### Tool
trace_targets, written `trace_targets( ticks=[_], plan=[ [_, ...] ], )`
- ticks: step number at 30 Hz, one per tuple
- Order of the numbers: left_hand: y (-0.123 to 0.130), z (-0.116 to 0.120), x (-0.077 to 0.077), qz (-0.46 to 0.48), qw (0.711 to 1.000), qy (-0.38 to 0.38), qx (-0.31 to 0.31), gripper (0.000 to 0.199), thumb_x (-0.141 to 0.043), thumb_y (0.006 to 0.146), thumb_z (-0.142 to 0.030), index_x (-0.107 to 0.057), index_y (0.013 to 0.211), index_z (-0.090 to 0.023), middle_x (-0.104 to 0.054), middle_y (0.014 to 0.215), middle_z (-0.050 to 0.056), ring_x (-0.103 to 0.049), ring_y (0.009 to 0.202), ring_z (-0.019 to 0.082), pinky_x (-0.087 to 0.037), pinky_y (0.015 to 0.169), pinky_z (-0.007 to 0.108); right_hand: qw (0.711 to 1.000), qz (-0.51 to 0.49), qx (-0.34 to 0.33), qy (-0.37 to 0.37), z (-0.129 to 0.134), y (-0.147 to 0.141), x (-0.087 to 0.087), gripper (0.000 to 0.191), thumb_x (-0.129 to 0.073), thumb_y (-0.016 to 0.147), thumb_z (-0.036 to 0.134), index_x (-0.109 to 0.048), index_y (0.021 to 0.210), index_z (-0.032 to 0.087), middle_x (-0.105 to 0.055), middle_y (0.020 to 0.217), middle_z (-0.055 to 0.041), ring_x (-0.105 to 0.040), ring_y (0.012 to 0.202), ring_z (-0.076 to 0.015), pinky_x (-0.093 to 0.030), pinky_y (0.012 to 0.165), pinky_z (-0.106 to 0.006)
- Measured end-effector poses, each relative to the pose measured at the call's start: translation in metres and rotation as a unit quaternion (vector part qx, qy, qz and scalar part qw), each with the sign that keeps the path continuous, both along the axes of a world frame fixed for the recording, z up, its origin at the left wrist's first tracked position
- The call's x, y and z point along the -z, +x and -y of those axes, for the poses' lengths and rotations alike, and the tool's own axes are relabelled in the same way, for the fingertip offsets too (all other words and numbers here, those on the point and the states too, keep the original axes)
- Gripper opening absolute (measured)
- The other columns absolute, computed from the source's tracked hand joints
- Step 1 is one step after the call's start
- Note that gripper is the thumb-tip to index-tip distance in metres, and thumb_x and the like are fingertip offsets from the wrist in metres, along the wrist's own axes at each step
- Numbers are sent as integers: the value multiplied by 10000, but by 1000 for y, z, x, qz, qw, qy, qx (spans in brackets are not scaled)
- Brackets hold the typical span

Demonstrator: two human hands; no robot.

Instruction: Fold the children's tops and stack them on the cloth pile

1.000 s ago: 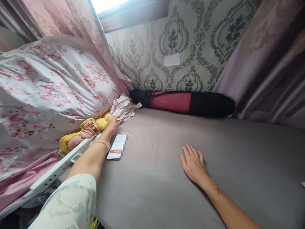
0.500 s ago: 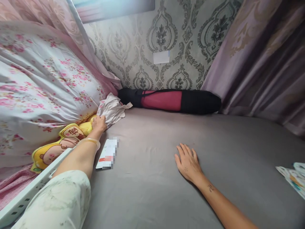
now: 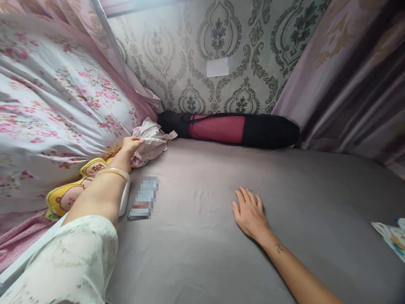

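At the far left of the bed, my left hand (image 3: 132,144) pinches the near side of a crumpled pale cloth (image 3: 152,138) with pinkish patches. A bangle circles that wrist. Beneath my left forearm lie a yellow cartoon cushion (image 3: 65,197), partly covered by the arm, and a white plastic basket (image 3: 125,198) whose rim shows on both sides of it. My right hand (image 3: 251,213) rests palm down on the grey bed sheet (image 3: 196,249), fingers spread, holding nothing. Between the hands, closer to the left arm, a phone (image 3: 144,198) lies flat with its screen blurred out.
A long black and red bag (image 3: 218,128) lies along the patterned wall (image 3: 177,55). Floral bedding (image 3: 60,114) is heaped on the left. Purple curtains (image 3: 354,84) hang at the right, and a colourful packet (image 3: 392,238) lies at the right edge.
My left hand has moved up and slightly forward, from beside the yellow cushion onto the cloth. My right hand stays in place. The view has tilted slightly.
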State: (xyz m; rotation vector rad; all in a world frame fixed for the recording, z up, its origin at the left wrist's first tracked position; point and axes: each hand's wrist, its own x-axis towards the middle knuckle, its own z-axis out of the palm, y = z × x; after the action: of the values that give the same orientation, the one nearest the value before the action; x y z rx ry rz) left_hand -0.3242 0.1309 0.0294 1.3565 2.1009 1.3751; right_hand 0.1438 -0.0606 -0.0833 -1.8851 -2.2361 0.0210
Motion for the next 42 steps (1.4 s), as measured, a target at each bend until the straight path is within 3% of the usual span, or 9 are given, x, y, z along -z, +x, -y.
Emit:
trace_targets(
  ticks=[7,14,19,23,26,29,35,38,42],
  plan=[
    [48,-18,-13,111,993,35,37,167,-604,843,-274,-558,959,-164,-551,713,-53,-468,599,81,-380,621,211,1000,3,-4,4,-1,0,3,533,-274,969,344,-489,1401,120,-407,1514,-144,-339,1396,-301,-183,1147,-527],
    [113,2,-11,272,940,140,154,245,-667,757,-323,-500,883,-196,-539,701,-47,-540,608,100,-441,626,219,1000,-5,-9,2,-1,1,4,533,-280,967,348,-485,1404,122,-405,1515,-146,-328,1402,-301,-174,1152,-529],
    [176,33,4,313,917,131,209,252,-687,754,-339,-530,872,-181,-575,712,-34,-532,571,87,-406,534,191,1000,-26,-15,0,-1,5,6,514,-292,973,354,-494,1394,141,-409,1514,-139,-324,1409,-293,-163,1159,-533],
    [220,69,18,325,903,87,267,292,-693,767,-402,-541,869,-174,-580,691,-23,-516,540,82,-384,485,186,991,-132,-21,-18,-10,10,1,471,-344,946,332,-525,1346,161,-482,1455,-141,-401,1367,-273,-221,1148,-525],
    [250,100,20,304,888,68,338,307,-670,784,-439,-545,882,-176,-587,725,-16,-531,579,79,-415,520,181,962,-268,-42,-6,-25,9,-10,513,-401,914,353,-465,1389,170,-513,1419,-152,-507,1277,-244,-372,1077,-438],
    [275,132,11,263,889,25,374,317,-644,805,-473,-544,881,-182,-599,765,-1,-536,621,79,-423,547,175,929,-363,-69,25,-39,3,-22,602,-500,870,405,-413,1423,185,-509,1423,-144,-506,1279,-242,-418,1038,-400],
    [290,169,-9,276,840,16,467,300,-660,829,-449,-581,903,-169,-586,730,15,-513,583,85,-405,502,194,887,-431,-166,-22,-45,4,-33,371,-502,883,468,-668,1075,198,-711,1070,-58,-638,1020,-231,-479,901,-350],
    [286,169,-6,277,852,23,443,297,-671,819,-439,-579,902,-168,-575,723,14,-505,571,85,-398,491,197,885,-444,-142,-24,-41,22,-47,353,-535,839,484,-681,941,179,-705,857,-29,-632,825,-204,-482,760,-304],
    [282,169,-5,272,844,-19,461,292,-653,807,-404,-568,962,-171,-565,720,-10,-530,594,94,-419,512,198,891,-447,-82,20,-27,61,-90,269,-527,794,436,-631,750,192,-597,667,12,-521,653,-152,-404,612,-253]
  ],
)
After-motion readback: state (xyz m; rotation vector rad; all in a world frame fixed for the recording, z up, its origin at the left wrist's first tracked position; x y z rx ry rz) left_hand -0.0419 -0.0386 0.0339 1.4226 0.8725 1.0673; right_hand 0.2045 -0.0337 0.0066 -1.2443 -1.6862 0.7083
